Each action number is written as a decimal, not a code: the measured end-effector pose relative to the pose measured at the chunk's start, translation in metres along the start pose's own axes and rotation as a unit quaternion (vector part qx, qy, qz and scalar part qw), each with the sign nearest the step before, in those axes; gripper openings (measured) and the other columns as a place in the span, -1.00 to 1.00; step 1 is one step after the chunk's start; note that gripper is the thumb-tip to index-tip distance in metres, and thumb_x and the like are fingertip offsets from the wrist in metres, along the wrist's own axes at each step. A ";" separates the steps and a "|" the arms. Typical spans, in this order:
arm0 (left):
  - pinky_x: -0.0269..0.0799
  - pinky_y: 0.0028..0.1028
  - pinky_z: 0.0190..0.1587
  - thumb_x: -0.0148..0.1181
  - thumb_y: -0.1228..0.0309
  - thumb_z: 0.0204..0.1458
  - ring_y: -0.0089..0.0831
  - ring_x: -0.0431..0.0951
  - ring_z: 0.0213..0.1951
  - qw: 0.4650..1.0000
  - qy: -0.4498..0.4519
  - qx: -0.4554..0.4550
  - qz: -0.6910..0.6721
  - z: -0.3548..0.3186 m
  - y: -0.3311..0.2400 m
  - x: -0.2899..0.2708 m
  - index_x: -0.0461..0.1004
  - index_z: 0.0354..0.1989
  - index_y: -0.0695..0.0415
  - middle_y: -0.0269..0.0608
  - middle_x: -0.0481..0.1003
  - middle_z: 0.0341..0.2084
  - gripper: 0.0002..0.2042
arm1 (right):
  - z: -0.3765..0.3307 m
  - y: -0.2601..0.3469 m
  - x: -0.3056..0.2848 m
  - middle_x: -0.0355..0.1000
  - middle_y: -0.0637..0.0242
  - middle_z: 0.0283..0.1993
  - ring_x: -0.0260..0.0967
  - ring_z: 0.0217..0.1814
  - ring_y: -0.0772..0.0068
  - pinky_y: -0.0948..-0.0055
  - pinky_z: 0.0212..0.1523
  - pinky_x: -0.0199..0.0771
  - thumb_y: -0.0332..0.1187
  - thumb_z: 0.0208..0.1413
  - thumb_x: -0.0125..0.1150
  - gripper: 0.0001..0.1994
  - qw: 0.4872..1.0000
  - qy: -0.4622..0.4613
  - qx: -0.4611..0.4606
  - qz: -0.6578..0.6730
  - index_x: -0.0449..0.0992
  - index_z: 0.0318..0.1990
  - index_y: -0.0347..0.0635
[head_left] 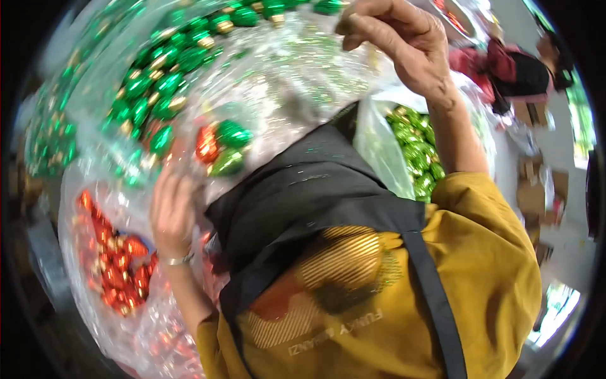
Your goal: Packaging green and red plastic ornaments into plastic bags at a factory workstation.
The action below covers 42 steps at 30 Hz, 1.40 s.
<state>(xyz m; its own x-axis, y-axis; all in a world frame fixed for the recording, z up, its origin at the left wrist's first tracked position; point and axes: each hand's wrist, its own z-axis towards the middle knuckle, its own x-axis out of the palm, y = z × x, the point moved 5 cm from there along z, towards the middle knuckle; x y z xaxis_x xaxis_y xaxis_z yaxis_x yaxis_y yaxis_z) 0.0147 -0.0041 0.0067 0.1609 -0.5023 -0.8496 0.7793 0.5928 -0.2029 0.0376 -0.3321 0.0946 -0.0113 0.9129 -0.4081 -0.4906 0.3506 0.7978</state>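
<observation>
My right hand [410, 50] is raised at the top of the view, its fingers curled and the thumb closed against them. Whatever they may pinch is too small to make out. On the left, my left hand [173, 211] is smeared by motion, its fingers pointing away from me. Just beyond it lies a small cluster of shiny baubles: a red one [206, 144], a dark green one [233, 134] and a light green one [227, 162]. They rest on clear plastic [271, 82] strewn with green glitter.
Dark green baubles with gold caps [167, 82] curve along the far left. Red baubles [123, 271] sit in a clear bag at the left, light green ones [413, 151] in a bag by my right forearm. A black apron [303, 183] covers my lap. Another person [517, 69] and cardboard boxes [536, 196] are at right.
</observation>
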 end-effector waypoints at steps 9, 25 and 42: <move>0.36 -0.20 0.04 0.18 0.59 0.00 -0.03 0.47 -0.03 0.996 -0.059 -0.066 0.006 0.013 0.026 -0.029 0.47 -0.13 0.39 0.05 0.48 -0.10 -0.75 | -0.336 -0.189 -0.151 0.49 0.18 -0.39 0.41 -0.36 0.45 0.42 -0.27 0.43 -0.24 0.10 0.17 -0.73 0.782 -0.201 0.497 -0.318 0.52 -0.26 -0.33; 0.42 -0.44 -0.16 0.20 0.52 -0.01 -0.39 0.54 -0.29 0.909 -0.126 -0.380 0.116 -0.109 0.092 -0.124 0.54 -0.29 0.30 -0.12 0.56 -0.36 -0.87 | -0.298 -0.365 -0.082 0.25 -0.07 0.20 0.13 0.26 -0.11 0.15 0.27 0.08 -0.25 0.05 0.04 -0.51 0.795 0.239 0.377 -0.411 0.31 0.16 -0.20; 0.33 -0.18 0.04 0.24 0.15 -0.06 0.08 0.42 -0.01 0.812 0.112 -0.496 0.287 -0.271 0.214 -0.050 0.25 0.11 0.31 0.25 0.42 -0.06 -0.38 | -0.153 -0.067 0.053 0.42 0.40 -0.36 0.29 -0.32 0.54 0.44 -0.27 0.30 -0.31 0.10 0.09 -0.80 0.881 0.173 0.440 0.022 0.42 -0.19 -0.24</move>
<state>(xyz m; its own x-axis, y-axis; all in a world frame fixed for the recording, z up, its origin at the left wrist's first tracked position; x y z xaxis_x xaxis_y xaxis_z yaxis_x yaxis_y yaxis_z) 0.0095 0.3184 -0.1258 0.1233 0.0969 -0.9876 -0.2747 0.9597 0.0599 -0.0633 -0.3394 -0.0483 -0.3522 0.8652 -0.3569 0.3816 0.4810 0.7893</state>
